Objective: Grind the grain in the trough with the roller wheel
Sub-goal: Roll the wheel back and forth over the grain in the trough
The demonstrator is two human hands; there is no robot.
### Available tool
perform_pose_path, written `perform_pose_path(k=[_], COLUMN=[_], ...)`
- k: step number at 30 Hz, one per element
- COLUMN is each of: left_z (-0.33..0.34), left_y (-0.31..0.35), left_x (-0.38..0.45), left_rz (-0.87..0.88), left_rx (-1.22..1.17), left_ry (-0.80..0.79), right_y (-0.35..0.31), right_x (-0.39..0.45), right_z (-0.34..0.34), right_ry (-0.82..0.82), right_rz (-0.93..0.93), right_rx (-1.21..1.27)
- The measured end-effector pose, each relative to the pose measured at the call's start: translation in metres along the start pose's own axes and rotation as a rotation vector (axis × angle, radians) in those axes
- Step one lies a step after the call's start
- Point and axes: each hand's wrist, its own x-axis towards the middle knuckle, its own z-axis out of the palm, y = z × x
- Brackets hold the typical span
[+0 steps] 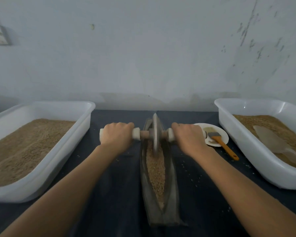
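A long, narrow grey trough [173, 194] lies lengthwise on the dark table, running away from me. Tan grain [155, 171] fills its groove. A thin grey roller wheel [155, 132] stands upright in the groove toward the far end, its lower edge in the grain. A wooden axle with white end grips passes through the wheel. My left hand [117, 135] grips the left handle from above. My right hand [189, 135] grips the right handle the same way. Both forearms reach forward on either side of the trough.
A white tub [61, 151] of tan grain sits at the left. Another white tub [246, 151] with grain and a pale scoop [273, 141] sits at the right. A white plate [224, 136] carries an orange-handled brush [222, 142]. Loose grains dot the table [116, 194].
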Motion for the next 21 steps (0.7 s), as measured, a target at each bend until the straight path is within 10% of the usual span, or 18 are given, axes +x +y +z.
perform_pose_path(k=[11,21], left_z=[-0.082,-0.004], left_y=[0.005,0.005], left_x=[-0.136,-0.024], left_rz=[0.202,-0.054], left_rx=[-0.016,-0.06], left_ry=[0.139,-0.048], right_y=[-0.011,-0.007], right_x=[-0.13,-0.015], right_z=[-0.085,-0.018], right_ry=[0.087,0.021], right_rz=[-0.106,0.005], right_rx=[0.056,-0.086])
